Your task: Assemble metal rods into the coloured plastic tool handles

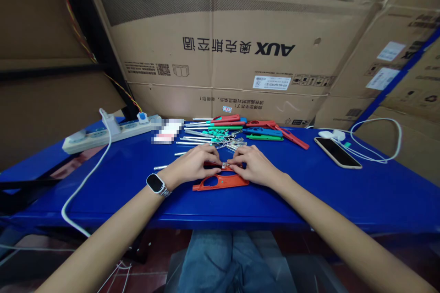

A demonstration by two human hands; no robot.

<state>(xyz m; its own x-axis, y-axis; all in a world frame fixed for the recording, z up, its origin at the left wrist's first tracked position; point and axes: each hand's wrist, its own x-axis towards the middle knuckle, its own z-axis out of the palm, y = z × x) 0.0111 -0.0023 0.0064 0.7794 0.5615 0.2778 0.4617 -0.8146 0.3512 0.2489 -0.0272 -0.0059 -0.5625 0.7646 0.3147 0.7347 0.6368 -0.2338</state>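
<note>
My left hand (pixel 197 163), with a watch on its wrist, and my right hand (pixel 257 165) meet low over the table. Fingers of both are closed around a red long-nose lighter housing (pixel 227 169), with small clear and metal parts at its middle. My fingers hide much of it. A metal tube (pixel 160 167) sticks out to the left, past my left hand. Just in front of my fingers lies a separate orange-red housing half (pixel 223 184), flat on the table, with an oval opening.
Behind my hands lie metal tubes (pixel 192 138), small green parts (pixel 216 133), and red (pixel 292 138), blue (pixel 263 131) and green (pixel 264 138) housings. A phone (pixel 338 152) and white cable (pixel 395 146) lie right. A power strip (pixel 113 133) stands left; cardboard (pixel 233 18) walls the back.
</note>
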